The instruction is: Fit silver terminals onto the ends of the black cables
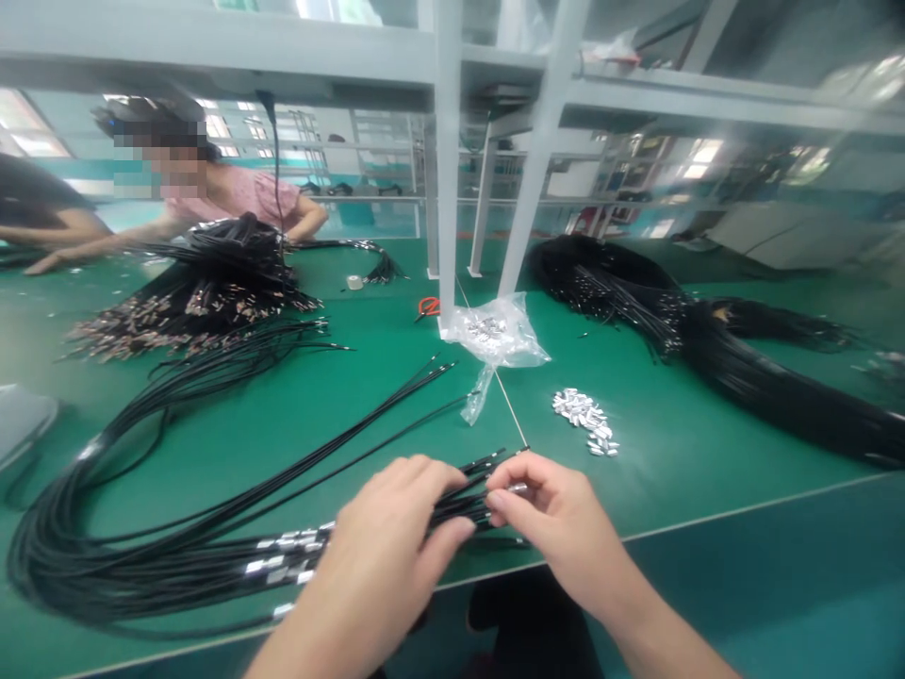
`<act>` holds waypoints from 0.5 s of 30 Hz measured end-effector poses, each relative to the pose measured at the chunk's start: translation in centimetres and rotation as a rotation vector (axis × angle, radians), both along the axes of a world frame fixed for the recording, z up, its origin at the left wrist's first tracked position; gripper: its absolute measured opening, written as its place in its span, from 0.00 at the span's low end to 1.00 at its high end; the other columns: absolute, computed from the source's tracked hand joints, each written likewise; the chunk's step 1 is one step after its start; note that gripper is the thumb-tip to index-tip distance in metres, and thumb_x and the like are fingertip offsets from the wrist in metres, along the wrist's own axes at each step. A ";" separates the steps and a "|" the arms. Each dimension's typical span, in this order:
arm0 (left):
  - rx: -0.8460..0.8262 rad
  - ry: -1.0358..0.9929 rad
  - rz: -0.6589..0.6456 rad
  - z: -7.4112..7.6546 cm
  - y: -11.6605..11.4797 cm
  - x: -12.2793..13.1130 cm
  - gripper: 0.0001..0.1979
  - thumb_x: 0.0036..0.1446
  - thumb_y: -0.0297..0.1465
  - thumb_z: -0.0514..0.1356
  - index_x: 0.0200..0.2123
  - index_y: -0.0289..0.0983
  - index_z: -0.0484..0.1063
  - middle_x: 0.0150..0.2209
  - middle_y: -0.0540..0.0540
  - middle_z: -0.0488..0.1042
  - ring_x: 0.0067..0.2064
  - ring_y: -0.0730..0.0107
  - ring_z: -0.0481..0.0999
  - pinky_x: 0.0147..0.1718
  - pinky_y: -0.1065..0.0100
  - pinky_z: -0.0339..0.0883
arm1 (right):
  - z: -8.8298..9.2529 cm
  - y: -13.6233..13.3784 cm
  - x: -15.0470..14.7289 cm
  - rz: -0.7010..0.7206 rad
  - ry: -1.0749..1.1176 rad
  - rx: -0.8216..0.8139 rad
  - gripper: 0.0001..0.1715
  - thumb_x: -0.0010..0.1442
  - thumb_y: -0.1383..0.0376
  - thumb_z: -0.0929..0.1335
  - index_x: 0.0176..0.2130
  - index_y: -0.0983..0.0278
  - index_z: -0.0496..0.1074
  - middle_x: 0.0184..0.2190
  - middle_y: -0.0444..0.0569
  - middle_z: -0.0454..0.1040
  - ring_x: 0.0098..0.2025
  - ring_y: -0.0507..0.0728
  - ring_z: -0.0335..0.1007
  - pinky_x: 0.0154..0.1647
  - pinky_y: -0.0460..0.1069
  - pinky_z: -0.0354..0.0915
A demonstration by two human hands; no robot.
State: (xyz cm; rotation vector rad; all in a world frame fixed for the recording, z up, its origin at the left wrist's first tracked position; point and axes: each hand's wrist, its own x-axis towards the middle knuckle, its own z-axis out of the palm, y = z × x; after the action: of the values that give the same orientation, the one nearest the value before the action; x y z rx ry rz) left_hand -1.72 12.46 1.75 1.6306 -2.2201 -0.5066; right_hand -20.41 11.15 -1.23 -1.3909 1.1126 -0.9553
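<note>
My left hand is closed round a bundle of thin black cables near the front edge of the green table. Their tips stick out to the right between both hands. My right hand pinches a small silver metal sleeve at the cable tips. Some cables in the bundle carry silver sleeves further left. A small heap of loose silver sleeves lies just beyond my right hand.
A clear plastic bag of metal parts lies by the white frame post. Large black cable bundles lie at right and far left. Another person works across the table. Red-handled scissors and a tape roll lie behind.
</note>
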 end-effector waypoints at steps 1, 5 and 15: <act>0.008 0.036 -0.033 0.1 -0.1 -0.6 0.05 0.58 0.31 0.55 0.38 0.46 0.69 0.36 0.54 0.70 0.39 0.70 0.69 0.36 0.71 0.59 | 0.1 0.1 0.0 0.005 0.007 -0.006 0.04 0.54 0.65 0.67 0.33 0.63 0.70 0.27 0.44 0.71 0.31 0.52 0.68 0.34 0.47 0.63; 0.005 0.068 -0.082 0.2 -0.7 -2.3 0.08 0.60 0.29 0.52 0.34 0.45 0.70 0.33 0.54 0.70 0.37 0.70 0.68 0.34 0.71 0.58 | 0.6 0.1 0.0 0.010 0.136 -0.075 0.02 0.52 0.67 0.68 0.31 0.62 0.70 0.29 0.43 0.70 0.33 0.52 0.65 0.34 0.46 0.62; 0.020 0.131 -0.071 -0.3 -0.9 -1.1 0.10 0.62 0.31 0.47 0.36 0.44 0.67 0.35 0.54 0.70 0.37 0.70 0.70 0.34 0.71 0.61 | 1.2 -3.0 -6.4 -0.413 0.002 -0.234 0.07 0.54 0.61 0.67 0.30 0.63 0.67 0.25 0.44 0.65 0.29 0.52 0.62 0.34 0.48 0.61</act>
State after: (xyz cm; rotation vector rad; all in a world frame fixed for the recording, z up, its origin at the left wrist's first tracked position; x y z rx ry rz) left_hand -2.80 11.54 1.41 1.4876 -2.1891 -0.6375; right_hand -26.80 8.16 -0.02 -1.3705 1.3537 -1.4168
